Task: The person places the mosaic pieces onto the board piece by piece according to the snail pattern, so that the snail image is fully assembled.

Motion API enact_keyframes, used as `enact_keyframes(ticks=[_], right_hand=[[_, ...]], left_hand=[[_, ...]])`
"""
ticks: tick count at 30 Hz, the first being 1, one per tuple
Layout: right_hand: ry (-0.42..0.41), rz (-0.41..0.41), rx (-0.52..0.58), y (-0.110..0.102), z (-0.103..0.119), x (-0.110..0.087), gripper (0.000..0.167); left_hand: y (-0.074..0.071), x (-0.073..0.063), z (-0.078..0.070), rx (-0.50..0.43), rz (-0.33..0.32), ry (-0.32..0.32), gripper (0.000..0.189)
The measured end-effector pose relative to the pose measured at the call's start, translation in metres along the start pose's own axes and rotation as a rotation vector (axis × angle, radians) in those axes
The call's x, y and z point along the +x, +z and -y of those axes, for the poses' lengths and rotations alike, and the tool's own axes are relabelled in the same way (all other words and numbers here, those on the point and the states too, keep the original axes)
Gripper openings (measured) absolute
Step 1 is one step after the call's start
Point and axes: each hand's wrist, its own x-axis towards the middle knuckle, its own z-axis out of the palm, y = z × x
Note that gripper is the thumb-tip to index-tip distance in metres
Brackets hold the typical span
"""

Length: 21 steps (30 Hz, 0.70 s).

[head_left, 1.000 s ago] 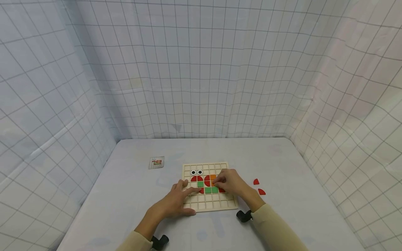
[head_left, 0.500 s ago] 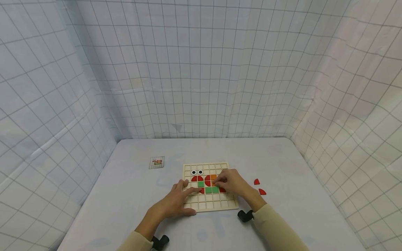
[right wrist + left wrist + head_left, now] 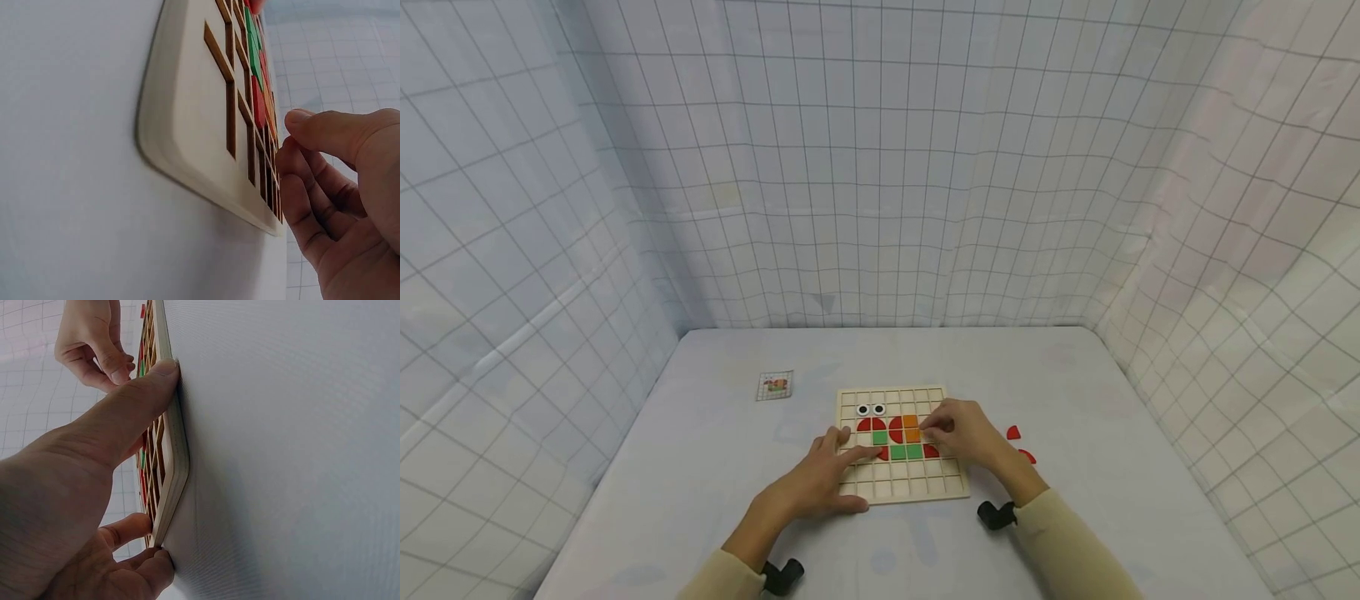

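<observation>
A pale wooden grid board (image 3: 917,488) lies on the table with coloured tiles in its cells. My left hand (image 3: 816,479) holds it by the near left corner, thumb along the front edge (image 3: 177,444), index finger reaching onto a red tile. My right hand (image 3: 966,432) hovers by the board's right side with its fingers loosely curled; between thumb and index finger nothing shows. Its fingertips are right beside the lower of two orange square tiles (image 3: 912,435). Also on the board are green square tiles (image 3: 898,452), red quarter-round tiles (image 3: 865,424) and two eye tiles (image 3: 879,409).
Two loose red quarter-round tiles (image 3: 1013,432) lie right of the board, one partly behind the right wrist. A small picture card (image 3: 774,386) with a gridded coloured figure lies at the back left. White gridded curtains (image 3: 880,183) surround the table on three sides.
My right hand's fingertips have drawn slightly right, off the lower orange tile, which now shows fully in its cell. The left hand stays in place on the board.
</observation>
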Motion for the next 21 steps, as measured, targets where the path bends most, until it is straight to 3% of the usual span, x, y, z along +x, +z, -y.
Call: enact_keyframes(ticks=[12, 21], right_hand=[[0.0, -0.069, -0.037, -0.014, -0.018, -0.013, 0.011], [0.07, -0.12, -0.087, -0.027, -0.027, -0.024, 0.01]], left_hand=[[0.0, -0.001, -0.003, 0.003, 0.004, -0.02, 0.084], [-0.002, -0.002, -0.002, -0.009, -0.001, 0.008, 0.084]])
